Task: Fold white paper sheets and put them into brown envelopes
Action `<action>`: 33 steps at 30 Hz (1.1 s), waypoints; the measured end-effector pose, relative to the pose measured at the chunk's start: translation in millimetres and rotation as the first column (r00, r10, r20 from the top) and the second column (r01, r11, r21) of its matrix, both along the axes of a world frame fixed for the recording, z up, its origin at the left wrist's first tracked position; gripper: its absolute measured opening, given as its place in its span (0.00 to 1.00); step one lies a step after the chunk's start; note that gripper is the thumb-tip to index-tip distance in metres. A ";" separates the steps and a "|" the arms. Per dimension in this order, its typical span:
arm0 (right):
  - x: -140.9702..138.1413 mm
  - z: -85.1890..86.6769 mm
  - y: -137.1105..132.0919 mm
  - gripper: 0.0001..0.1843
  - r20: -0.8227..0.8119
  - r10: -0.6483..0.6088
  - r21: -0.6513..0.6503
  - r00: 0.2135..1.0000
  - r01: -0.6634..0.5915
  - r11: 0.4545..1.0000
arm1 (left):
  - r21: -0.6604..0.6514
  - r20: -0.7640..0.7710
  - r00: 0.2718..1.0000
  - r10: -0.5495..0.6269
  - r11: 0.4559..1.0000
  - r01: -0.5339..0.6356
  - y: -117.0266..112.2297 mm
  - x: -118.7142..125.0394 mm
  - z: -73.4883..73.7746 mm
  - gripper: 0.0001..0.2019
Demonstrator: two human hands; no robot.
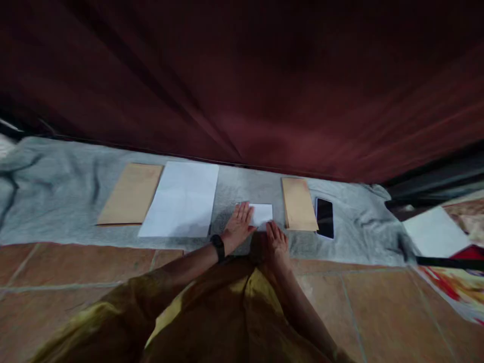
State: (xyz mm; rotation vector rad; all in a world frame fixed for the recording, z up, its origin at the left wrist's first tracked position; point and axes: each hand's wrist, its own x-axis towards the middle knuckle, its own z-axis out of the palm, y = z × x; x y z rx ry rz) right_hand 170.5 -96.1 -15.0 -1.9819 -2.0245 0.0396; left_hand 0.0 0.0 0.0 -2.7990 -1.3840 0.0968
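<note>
Two hands lay flat and open, gripping nothing: the left hand (238, 228) pressed the 9 o'clock edge of the folded white paper (263, 213), and the right hand (278, 241) rested at its 5 o'clock corner. It lay on a grey cloth (68, 201), with a brown envelope (298, 204) at 3 o'clock. Likely light, thin and easily creased, it was best pinched at a free corner.
</note>
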 end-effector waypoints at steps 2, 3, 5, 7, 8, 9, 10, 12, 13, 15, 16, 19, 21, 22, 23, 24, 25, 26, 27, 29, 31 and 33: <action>0.2 1.7 17.1 0.25 0.004 -0.001 0.005 1.000 0.001 1.000 | -0.015 0.018 1.000 0.003 1.000 -0.002 0.8 0.7 -0.2 0.37; 0.3 2.7 25.9 0.25 0.007 0.007 0.003 1.000 -0.007 1.000 | -0.020 0.029 1.000 0.002 1.000 -0.002 1.2 1.0 -0.5 0.36; 0.8 4.9 44.0 0.25 0.016 0.049 0.010 0.999 -0.049 0.999 | -0.027 0.053 0.999 -0.003 1.000 0.005 2.0 1.4 -1.7 0.36; 1.4 7.6 62.0 0.25 0.031 0.118 -0.004 0.993 -0.117 0.993 | -0.025 0.078 0.997 -0.011 1.000 0.012 2.5 1.4 -3.4 0.36; 1.8 9.2 70.4 0.25 0.034 0.140 -0.020 0.990 -0.139 0.990 | -0.019 0.091 0.996 -0.014 1.000 0.015 2.8 1.1 -4.1 0.36; 2.1 11.1 78.1 0.25 0.032 0.155 -0.036 0.987 -0.154 0.987 | -0.012 0.104 0.994 -0.016 1.000 0.017 3.0 0.6 -4.6 0.36; 2.4 13.2 85.1 0.25 0.028 0.168 -0.052 0.985 -0.166 0.985 | -0.003 0.118 0.993 -0.019 1.000 0.019 3.4 -0.3 -4.9 0.36; 2.6 18.0 96.5 0.25 0.012 0.159 -0.083 0.987 -0.158 0.984 | 0.013 0.148 0.989 -0.027 1.000 0.025 4.5 -3.2 -4.6 0.35; 2.7 20.6 100.9 0.25 0.004 0.144 -0.099 0.990 -0.143 0.985 | 0.017 0.164 0.986 -0.033 0.999 0.031 5.4 -5.3 -4.0 0.35; 3.0 26.6 107.6 0.23 -0.009 0.106 -0.132 0.994 -0.107 0.985 | 0.014 0.203 0.978 -0.042 0.999 0.040 8.3 -10.4 -2.0 0.33; 3.3 30.0 110.2 0.21 -0.016 0.097 -0.150 0.995 -0.099 0.984 | 0.011 0.226 0.973 -0.040 0.999 0.039 10.5 -13.1 -0.6 0.32; 5.9 42.5 115.6 0.17 -0.086 0.115 -0.196 0.990 -0.130 0.972 | 0.005 0.309 0.951 -0.005 1.000 0.003 21.0 -20.8 7.2 0.30; 9.2 54.0 117.8 0.16 -0.169 0.123 -0.196 0.978 -0.155 0.968 | 0.001 0.356 0.934 0.027 1.000 -0.029 31.0 -24.9 17.9 0.29; 11.3 60.9 118.6 0.16 -0.213 0.125 -0.176 0.969 -0.163 0.971 | -0.002 0.374 0.927 0.038 0.999 -0.040 36.4 -26.8 25.4 0.27; 13.5 68.2 119.0 0.15 -0.252 0.132 -0.139 0.959 -0.171 0.975 | -0.006 0.387 0.921 0.042 0.999 -0.043 41.6 -28.7 34.4 0.24; 15.7 75.8 119.0 0.14 -0.285 0.148 -0.084 0.947 -0.179 0.980 | -0.003 0.399 0.916 0.038 0.999 -0.040 46.4 -30.6 44.5 0.20; 17.7 83.1 118.5 0.13 -0.310 0.175 -0.016 0.934 -0.189 0.982 | 0.012 0.412 0.911 0.023 0.999 -0.031 50.4 -32.7 55.0 0.17; 19.4 89.7 117.2 0.13 -0.326 0.205 0.058 0.923 -0.197 0.979 | 0.042 0.422 0.907 -0.007 0.999 -0.012 53.1 -34.9 65.4 0.16; 20.6 94.9 115.1 0.12 -0.332 0.234 0.129 0.914 -0.202 0.971 | 0.091 0.429 0.902 -0.039 0.996 0.000 54.4 -37.3 74.6 0.15; 21.5 99.1 107.2 0.12 -0.321 0.275 0.229 0.906 -0.207 0.951 | 0.198 0.408 0.904 -0.124 0.979 0.045 51.8 -42.3 86.4 0.14; 20.2 92.9 94.2 0.11 -0.293 0.297 0.250 0.909 -0.227 0.941 | 0.259 0.341 0.917 -0.207 0.958 0.120 42.4 -47.1 85.2 0.16; 17.7 77.3 76.2 0.11 -0.250 0.303 0.207 0.920 -0.254 0.945 | 0.246 0.259 0.928 -0.267 0.948 0.204 27.9 -51.3 71.1 0.17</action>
